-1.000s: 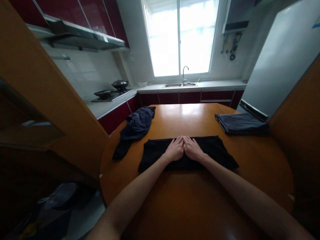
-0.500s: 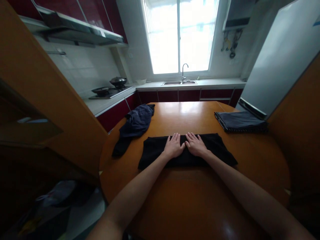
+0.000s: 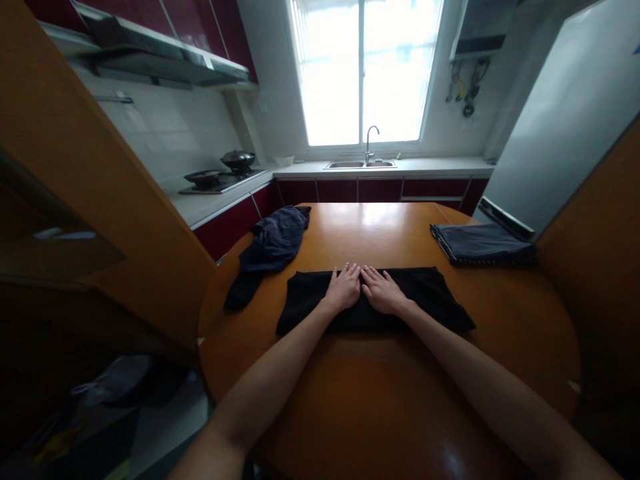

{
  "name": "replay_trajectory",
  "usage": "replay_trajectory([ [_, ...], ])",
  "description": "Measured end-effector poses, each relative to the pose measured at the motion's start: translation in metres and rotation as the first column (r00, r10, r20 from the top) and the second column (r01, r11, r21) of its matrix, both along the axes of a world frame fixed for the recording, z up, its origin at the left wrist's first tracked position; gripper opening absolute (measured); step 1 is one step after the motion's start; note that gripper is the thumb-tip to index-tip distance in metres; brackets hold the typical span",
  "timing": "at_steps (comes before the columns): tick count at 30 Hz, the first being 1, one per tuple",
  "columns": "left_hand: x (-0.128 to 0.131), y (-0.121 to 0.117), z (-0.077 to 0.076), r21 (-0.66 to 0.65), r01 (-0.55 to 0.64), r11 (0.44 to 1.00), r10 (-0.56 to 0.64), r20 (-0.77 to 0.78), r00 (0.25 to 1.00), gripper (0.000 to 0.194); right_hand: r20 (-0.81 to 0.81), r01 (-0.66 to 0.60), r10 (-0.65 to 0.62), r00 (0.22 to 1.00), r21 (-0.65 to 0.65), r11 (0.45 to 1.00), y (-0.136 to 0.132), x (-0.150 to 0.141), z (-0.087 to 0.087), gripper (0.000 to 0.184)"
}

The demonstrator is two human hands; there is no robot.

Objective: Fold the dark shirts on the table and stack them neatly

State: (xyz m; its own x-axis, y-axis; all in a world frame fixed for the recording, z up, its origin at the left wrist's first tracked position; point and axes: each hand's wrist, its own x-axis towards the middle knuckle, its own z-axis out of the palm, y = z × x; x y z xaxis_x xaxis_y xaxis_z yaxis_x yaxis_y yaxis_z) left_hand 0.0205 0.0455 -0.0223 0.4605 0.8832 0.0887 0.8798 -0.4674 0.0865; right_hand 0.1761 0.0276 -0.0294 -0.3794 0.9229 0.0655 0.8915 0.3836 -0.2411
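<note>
A black folded garment [image 3: 307,297] lies flat in a wide strip across the wooden table [image 3: 370,380]; its exact kind I cannot tell. My left hand [image 3: 344,288] rests palm down on it, left of its middle, fingers stretched forward. Close beside it, my right hand [image 3: 383,291] also lies flat on the cloth, fingers extended. The two hands almost touch at the fingertips. Neither one grips the fabric. The cloth under both palms is hidden.
A crumpled dark blue garment [image 3: 277,240] lies at the table's left edge. At the right edge sits a stack of folded grey clothes [image 3: 483,243], by the fridge [image 3: 550,120]. Behind are a sink [image 3: 345,165] and a stove with a lidded wok [image 3: 238,160].
Both hands have slid slightly left over the black garment, and the right hand has come closer to the left. The garments have stayed in place.
</note>
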Motion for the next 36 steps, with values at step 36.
replay_trajectory([
  [36, -0.004, -0.004, -0.002, -0.074, 0.043, 0.996, -0.043, 0.004, 0.999, 0.062, -0.38, 0.584, -0.561, 0.736, -0.065, 0.809, 0.026, 0.21, 0.003, 0.025],
])
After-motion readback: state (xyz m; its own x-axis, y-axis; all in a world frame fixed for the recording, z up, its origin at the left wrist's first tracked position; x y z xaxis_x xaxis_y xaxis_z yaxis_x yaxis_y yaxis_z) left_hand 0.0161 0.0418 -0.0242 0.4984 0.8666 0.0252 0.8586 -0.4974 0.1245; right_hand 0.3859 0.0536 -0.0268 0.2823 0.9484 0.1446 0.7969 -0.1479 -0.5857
